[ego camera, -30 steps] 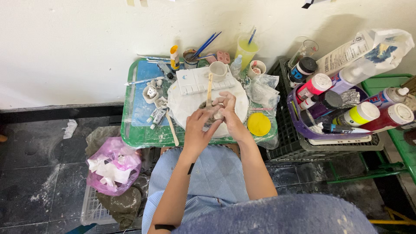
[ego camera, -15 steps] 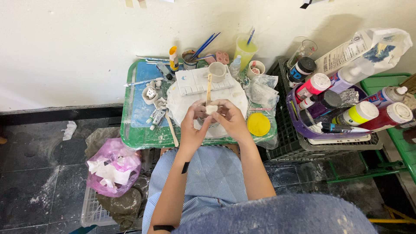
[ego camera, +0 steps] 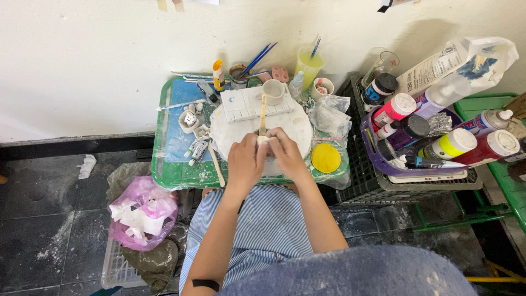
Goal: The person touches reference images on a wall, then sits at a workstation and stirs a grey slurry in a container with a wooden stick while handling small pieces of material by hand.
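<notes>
My left hand [ego camera: 245,162] and my right hand [ego camera: 286,153] are closed together around a small pale clay piece [ego camera: 263,141], which shows only between the fingertips. They hover over a round white turntable [ego camera: 301,130] on a small green table [ego camera: 170,176]. A wooden tool [ego camera: 262,114] lies upright on the turntable just beyond my fingers. Behind it sit a white paint palette [ego camera: 246,104] and a white mug [ego camera: 274,91].
A yellow lid [ego camera: 326,158] lies right of my hands, paint tubes [ego camera: 196,151] and a wooden stick [ego camera: 216,164] left. Brushes in cups [ego camera: 308,63] stand by the wall. A black crate [ego camera: 378,181] of paint bottles [ego camera: 455,143] is right; a pink bag [ego camera: 143,212] sits on the floor.
My hands have shifted slightly on the clay piece, turning it between the fingers. Everything on the table stays where it was.
</notes>
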